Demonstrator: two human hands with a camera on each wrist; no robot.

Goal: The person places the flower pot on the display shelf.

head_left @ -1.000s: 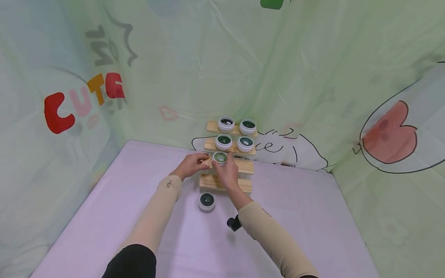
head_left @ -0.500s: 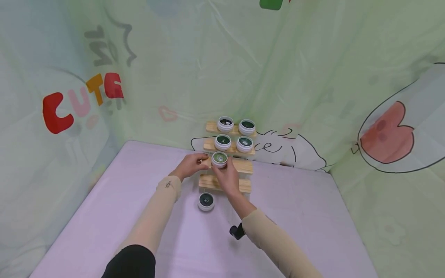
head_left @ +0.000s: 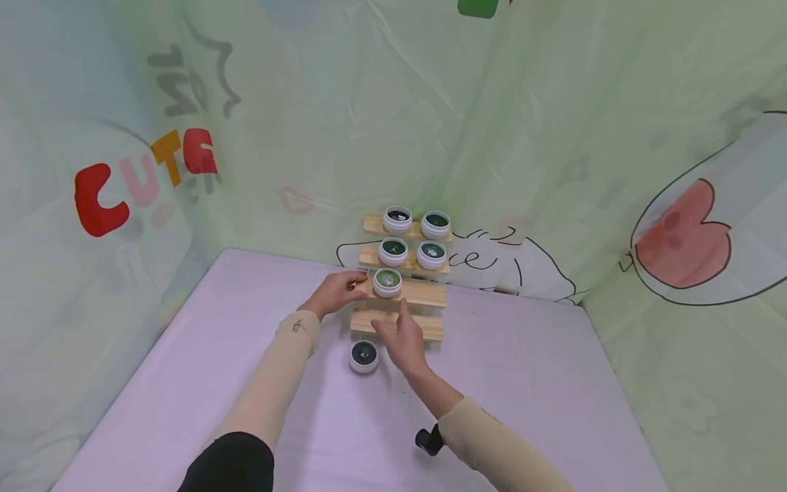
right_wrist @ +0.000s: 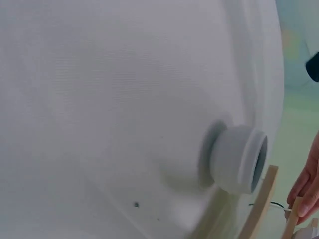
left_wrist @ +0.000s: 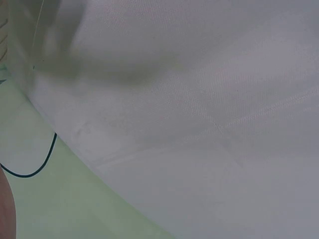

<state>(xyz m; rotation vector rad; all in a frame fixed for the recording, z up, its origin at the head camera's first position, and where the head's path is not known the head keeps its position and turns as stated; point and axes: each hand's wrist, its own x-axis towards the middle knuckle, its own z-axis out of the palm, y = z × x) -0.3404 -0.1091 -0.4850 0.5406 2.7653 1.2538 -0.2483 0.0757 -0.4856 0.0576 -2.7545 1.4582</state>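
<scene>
A small white round pot with pale green contents [head_left: 387, 282] sits on the left part of the second-lowest plank of a stepped wooden rack [head_left: 424, 292]. My left hand [head_left: 330, 294] holds the left end of that plank, thumb in front and fingers behind. In the right wrist view the left hand [right_wrist: 308, 186] shows at the plank's end. My right hand [head_left: 402, 339] is apart from the pot, thumb and fingers spread over the lowest plank, holding nothing. Another white pot with dark contents [head_left: 364, 357] stands on the table before the rack; the right wrist view shows this pot [right_wrist: 237, 159] side-on.
Two pots, left [head_left: 393, 251] and right [head_left: 432, 254], sit on the plank above; two more, left [head_left: 397, 219] and right [head_left: 436, 224], on the top plank. A lilac cloth covers the table [head_left: 522, 383]. A printed pale green curtain [head_left: 295, 137] hangs close behind the rack.
My right hand has let go of the pale green pot and drawn back toward me, its fingers spreading. The pot stays on the plank. My left hand keeps its place at the plank's end.
</scene>
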